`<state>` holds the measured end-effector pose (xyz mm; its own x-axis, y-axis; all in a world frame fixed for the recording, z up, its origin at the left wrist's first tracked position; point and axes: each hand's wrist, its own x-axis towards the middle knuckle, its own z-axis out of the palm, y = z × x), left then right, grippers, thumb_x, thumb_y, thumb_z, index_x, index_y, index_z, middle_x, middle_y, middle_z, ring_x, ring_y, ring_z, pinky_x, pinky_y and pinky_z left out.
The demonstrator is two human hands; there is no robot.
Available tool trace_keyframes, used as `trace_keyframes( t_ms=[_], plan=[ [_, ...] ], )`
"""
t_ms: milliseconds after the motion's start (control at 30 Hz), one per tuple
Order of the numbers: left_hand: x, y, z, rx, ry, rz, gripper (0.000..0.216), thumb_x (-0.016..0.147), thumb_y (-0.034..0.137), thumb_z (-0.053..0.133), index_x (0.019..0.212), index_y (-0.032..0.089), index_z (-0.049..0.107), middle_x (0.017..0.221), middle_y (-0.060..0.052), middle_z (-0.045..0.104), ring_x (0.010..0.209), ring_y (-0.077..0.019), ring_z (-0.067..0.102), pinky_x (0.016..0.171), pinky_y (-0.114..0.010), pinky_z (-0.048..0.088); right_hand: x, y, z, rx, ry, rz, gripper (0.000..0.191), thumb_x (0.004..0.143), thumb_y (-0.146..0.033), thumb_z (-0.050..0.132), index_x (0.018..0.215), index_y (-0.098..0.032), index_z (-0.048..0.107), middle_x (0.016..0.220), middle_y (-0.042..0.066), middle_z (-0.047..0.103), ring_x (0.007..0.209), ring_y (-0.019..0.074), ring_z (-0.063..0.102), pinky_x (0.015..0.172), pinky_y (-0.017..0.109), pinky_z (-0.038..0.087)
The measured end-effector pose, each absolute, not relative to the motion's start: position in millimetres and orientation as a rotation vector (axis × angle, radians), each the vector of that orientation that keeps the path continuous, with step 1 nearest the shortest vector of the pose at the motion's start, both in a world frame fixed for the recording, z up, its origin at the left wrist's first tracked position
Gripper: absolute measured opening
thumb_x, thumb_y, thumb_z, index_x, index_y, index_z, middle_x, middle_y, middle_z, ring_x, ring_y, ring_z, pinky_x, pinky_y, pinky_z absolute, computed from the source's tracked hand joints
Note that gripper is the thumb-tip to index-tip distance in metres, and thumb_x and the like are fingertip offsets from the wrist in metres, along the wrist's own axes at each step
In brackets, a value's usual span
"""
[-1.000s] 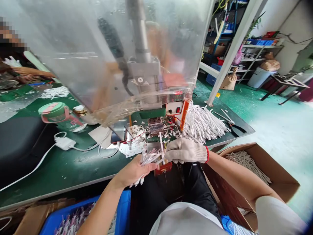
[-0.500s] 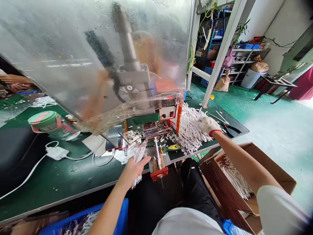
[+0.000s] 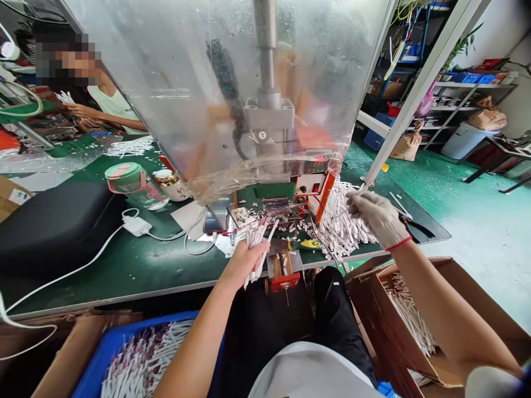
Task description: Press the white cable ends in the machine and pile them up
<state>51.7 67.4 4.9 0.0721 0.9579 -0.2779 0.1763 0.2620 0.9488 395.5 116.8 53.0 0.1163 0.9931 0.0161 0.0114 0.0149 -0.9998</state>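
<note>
My left hand (image 3: pixel 243 262) is closed round a bundle of thin white strips (image 3: pixel 256 235), some with pinkish ends. One strip (image 3: pixel 272 229) sticks out at an angle on the bundle's right side. My right hand (image 3: pixel 377 216), in a white knitted glove with a red cuff, pinches a thin white strip (image 3: pixel 342 212) above a large pile of white strips (image 3: pixel 342 237). Between my hands sits a small metal fixture with a red front (image 3: pixel 285 282) at the table edge. Behind it is a press (image 3: pixel 271 127) under a clear plastic shield, with a metal block (image 3: pixel 277 206) below.
A yellow-green handled tool (image 3: pixel 311 244) lies beside the fixture. Pliers (image 3: pixel 418 229) rest at the table's right end. A cardboard box (image 3: pixel 448 354) and a blue bin (image 3: pixel 97 354) hold strips. Left are a phone (image 3: pixel 215 221), a jar (image 3: pixel 135 185), a mug (image 3: pixel 172 185) and a co-worker (image 3: pixel 112 102).
The view has swung left. My right hand has lifted off the pile with a strip. The strip that lay on the fixture is gone from there, and one now angles beside my left hand's bundle.
</note>
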Motion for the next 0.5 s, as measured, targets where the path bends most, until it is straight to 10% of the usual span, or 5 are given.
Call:
trace_keyframes(
  t_ms=[167, 500],
  plan=[
    [28, 43, 7, 0.994, 1.248, 1.033, 0.036, 0.08, 0.047, 0.069, 0.06, 0.019, 0.058, 0.034, 0.009, 0.034, 0.037, -0.0078, 0.031, 0.045, -0.022, 0.031, 312, 76, 26, -1.256, -1.232, 1.828, 0.036, 0.085, -0.047, 0.072, 0.103, -0.016, 0.068, 0.072, 0.004, 0.068, 0.051, 0.0138, 0.061, 0.043, 0.024, 0.051],
    [1, 11, -6, 0.883, 1.375, 1.052, 0.043, 0.07, 0.055, 0.078, 0.067, 0.015, 0.062, 0.046, 0.009, 0.038, 0.037, -0.0029, 0.027, 0.039, -0.019, 0.014, 234, 108, -4, -1.383, -1.059, 1.794, 0.032, 0.091, -0.042, 0.063, 0.072, -0.017, 0.059, 0.052, -0.001, 0.057, 0.034, 0.0086, 0.046, 0.029, 0.02, 0.028]
  ],
)
